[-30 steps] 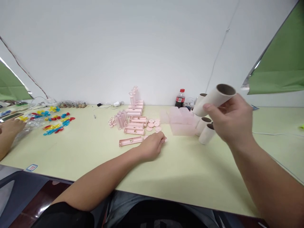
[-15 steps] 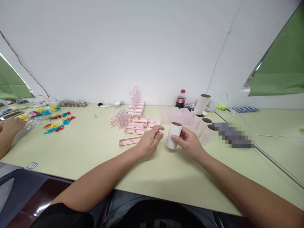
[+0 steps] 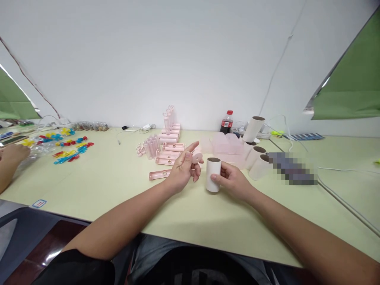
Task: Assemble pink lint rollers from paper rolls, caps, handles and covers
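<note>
My right hand (image 3: 234,181) is closed around a white paper roll (image 3: 213,178) with a brown cardboard core, held nearly upright over the table. To its left, my left hand (image 3: 184,168) pinches a small pink disc with a centre hole (image 3: 197,158), its index finger stretched forward. Disc and roll are apart. Beyond my left hand lie pink trough-shaped cases (image 3: 158,175), partly hidden by it. More white rolls (image 3: 254,128) stand in a group beyond my right hand, one raised above the others.
Pink handles (image 3: 152,147) stand left of the cases. Translucent pink covers (image 3: 227,144) and a cola bottle (image 3: 227,122) are at the back. A blurred dark object (image 3: 292,168) lies right. Another person's hand (image 3: 13,158) is far left, near colourful plastic pieces (image 3: 73,152).
My left hand has turned palm up and now shows a pink disc in its fingers. The roll in my right hand has moved slightly left and nearer, and stands straighter.
</note>
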A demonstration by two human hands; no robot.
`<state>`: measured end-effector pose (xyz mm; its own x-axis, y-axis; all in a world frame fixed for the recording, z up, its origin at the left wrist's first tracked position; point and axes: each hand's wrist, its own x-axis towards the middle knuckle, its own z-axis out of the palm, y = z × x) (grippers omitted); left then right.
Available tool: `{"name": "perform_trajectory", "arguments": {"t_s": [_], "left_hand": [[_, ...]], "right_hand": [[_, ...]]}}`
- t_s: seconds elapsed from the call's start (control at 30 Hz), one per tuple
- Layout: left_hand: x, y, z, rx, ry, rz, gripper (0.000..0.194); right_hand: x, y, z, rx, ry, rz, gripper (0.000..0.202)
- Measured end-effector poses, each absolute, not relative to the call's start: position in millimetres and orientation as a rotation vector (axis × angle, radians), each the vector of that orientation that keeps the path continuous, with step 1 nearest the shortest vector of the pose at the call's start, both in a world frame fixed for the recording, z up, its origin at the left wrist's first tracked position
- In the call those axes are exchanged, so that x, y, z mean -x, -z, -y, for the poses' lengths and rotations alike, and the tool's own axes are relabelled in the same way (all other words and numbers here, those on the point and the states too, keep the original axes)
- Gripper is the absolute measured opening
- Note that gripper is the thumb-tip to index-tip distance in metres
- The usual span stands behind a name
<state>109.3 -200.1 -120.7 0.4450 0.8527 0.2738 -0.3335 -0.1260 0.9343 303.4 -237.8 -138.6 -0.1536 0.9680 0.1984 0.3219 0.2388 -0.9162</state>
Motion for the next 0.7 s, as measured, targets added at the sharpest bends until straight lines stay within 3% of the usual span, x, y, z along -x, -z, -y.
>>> {"name": "perform_trajectory", "arguments": {"t_s": [0.37,0.7], "left_hand": [[-109,117,195,-1.336,-1.114,-0.636,0.052],[-106,126,195,-1.607,-1.186,-0.594,0.043]], "right_hand": [[-305,142,239,1.166,-0.961,1.749,0.041],[-300,130,246,1.114,-0.877,1.937,0.029]]}}
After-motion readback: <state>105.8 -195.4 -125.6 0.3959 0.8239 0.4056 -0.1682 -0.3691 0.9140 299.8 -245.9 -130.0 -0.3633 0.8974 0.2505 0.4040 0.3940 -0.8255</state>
